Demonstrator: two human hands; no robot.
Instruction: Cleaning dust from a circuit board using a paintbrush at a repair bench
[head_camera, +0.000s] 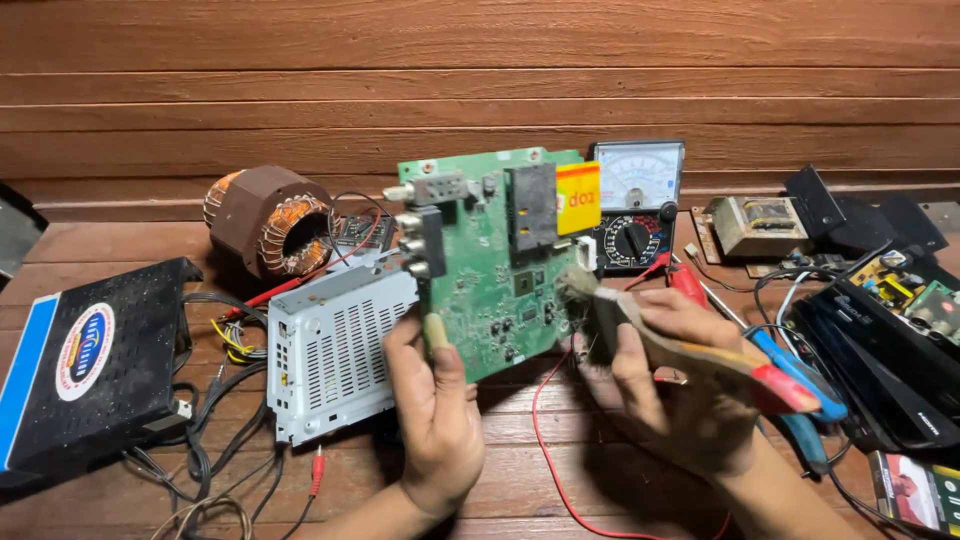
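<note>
Green board (495, 270) held upright above the desk (130, 490), centre of scene. Left hand (435, 400) pinches its near edge; right hand (660, 380) is closed around a brush (640, 325) whose bristles touch the board's right edge. Judged light, stiff, fragile: grip by edges only. Metal casing (335, 350) just left; multimeter (635, 205) behind; pliers (800, 395) right; red lead (550, 450) trails beneath.

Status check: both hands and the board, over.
Left hand grips green circuit board, upright. Right hand holds paintbrush, bristles at board's right edge. Red test lead trails beneath; nothing blocking.
</note>
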